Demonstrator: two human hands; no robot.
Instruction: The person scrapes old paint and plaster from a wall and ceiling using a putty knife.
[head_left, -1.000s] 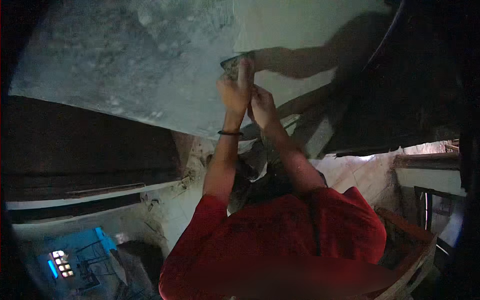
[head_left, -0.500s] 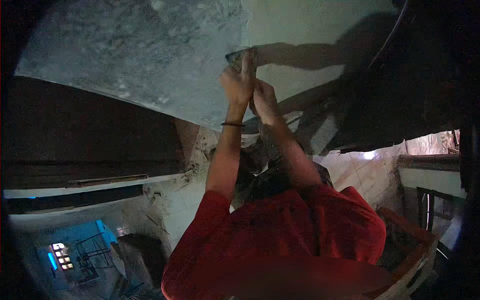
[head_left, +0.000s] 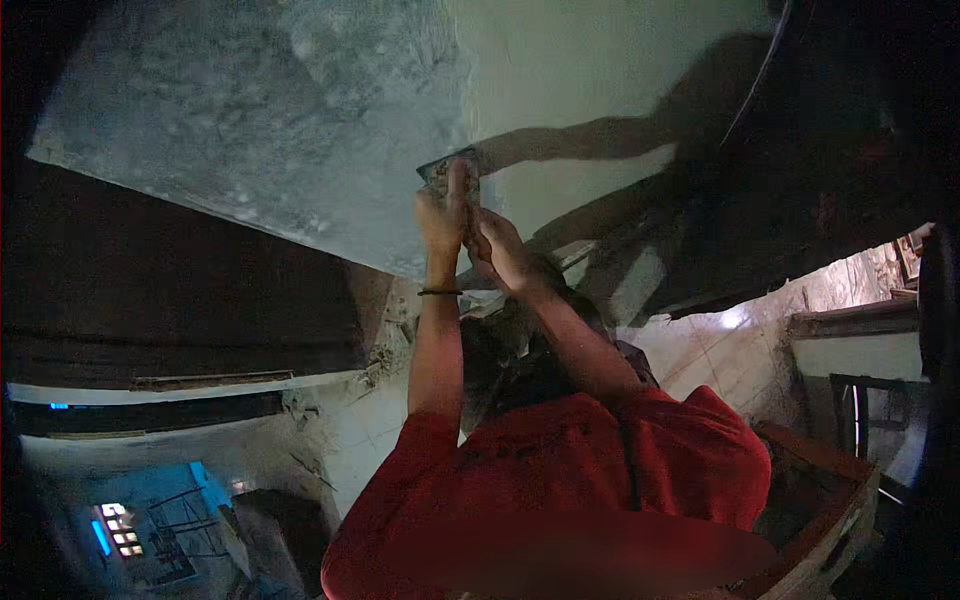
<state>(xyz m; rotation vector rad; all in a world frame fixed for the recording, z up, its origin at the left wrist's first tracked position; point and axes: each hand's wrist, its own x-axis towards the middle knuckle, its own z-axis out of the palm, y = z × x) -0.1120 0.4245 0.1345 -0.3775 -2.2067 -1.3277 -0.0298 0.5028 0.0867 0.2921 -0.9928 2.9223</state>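
My left hand (head_left: 440,215) is closed on a flat metal scraper (head_left: 438,172), smeared with pale material, its thumb lying along the tool. My right hand (head_left: 500,250) is just behind and right of it, fingers wrapped on the lower part of the same tool, probably the handle, which is mostly hidden. The blade is on or very close to the border between a mottled grey patch (head_left: 250,90) and a smooth pale surface (head_left: 560,60); contact cannot be made out. Shadows of my arms fall across the pale side.
A dark band (head_left: 170,260) borders the grey patch at left. Below me are a tiled floor (head_left: 710,355) with debris and a brown wooden structure (head_left: 820,455) at right. At far lower left is a blue-lit room with a bright window (head_left: 122,530) and thin frames.
Both hands and the scraper rose slightly, then came down and to the left along the border, nearer my body. Both hands keep their grip.
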